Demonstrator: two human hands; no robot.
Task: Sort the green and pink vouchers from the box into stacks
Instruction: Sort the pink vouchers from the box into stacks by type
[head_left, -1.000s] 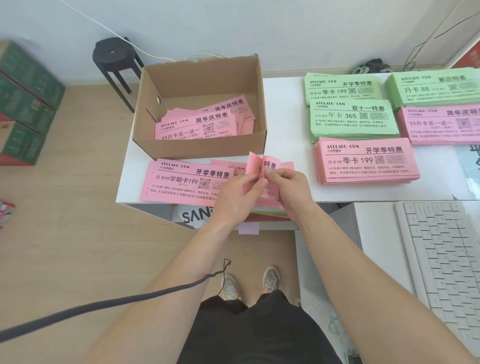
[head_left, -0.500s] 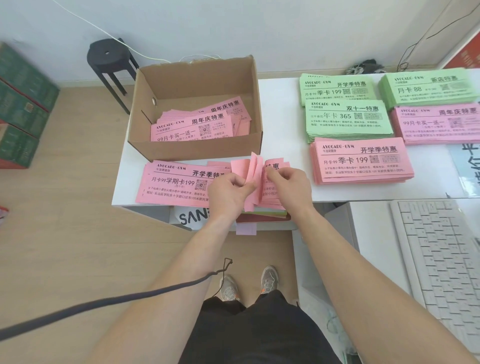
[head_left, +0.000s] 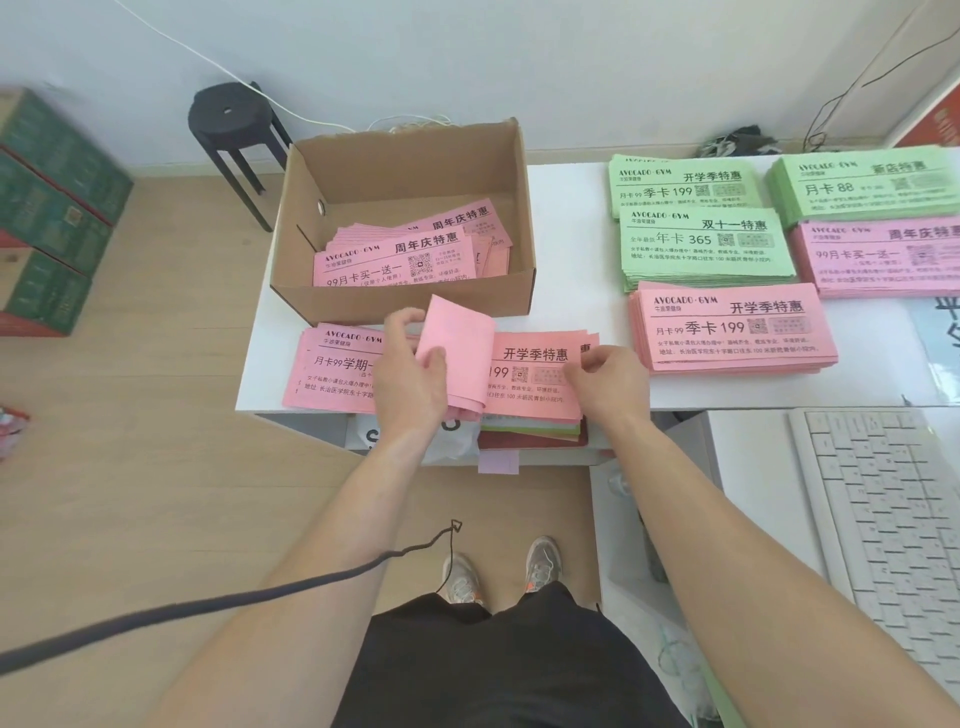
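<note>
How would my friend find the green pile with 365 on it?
Look at the white table, to the right of the cardboard box, where sorted stacks lie. The green 365 stack sits in the column closest to the box, between another green stack behind and a pink stack in front. Only it shows a big 365.

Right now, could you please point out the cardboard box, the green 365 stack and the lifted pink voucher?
cardboard box (head_left: 343, 304): head view, front wall
green 365 stack (head_left: 706, 244): head view, top sheet
lifted pink voucher (head_left: 460, 348): head view, blank back
</note>
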